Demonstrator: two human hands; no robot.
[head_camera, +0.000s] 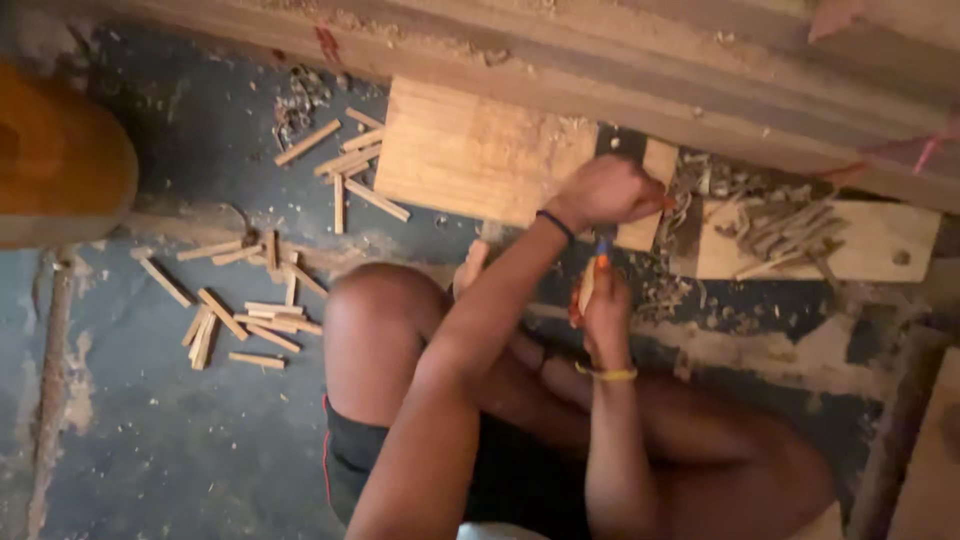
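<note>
On dark floor, left hand (608, 190) closed over a small wood block (652, 190) beside the big board (475, 150). Right hand (605, 315), just below, clamps an orange-handled tool (592, 275) pointing up toward block. Cut sticks (245, 320) scattered far left.

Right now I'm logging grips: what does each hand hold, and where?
Left hand grips a small wood piece at its top. Right hand holds a knife by its handle.
</note>
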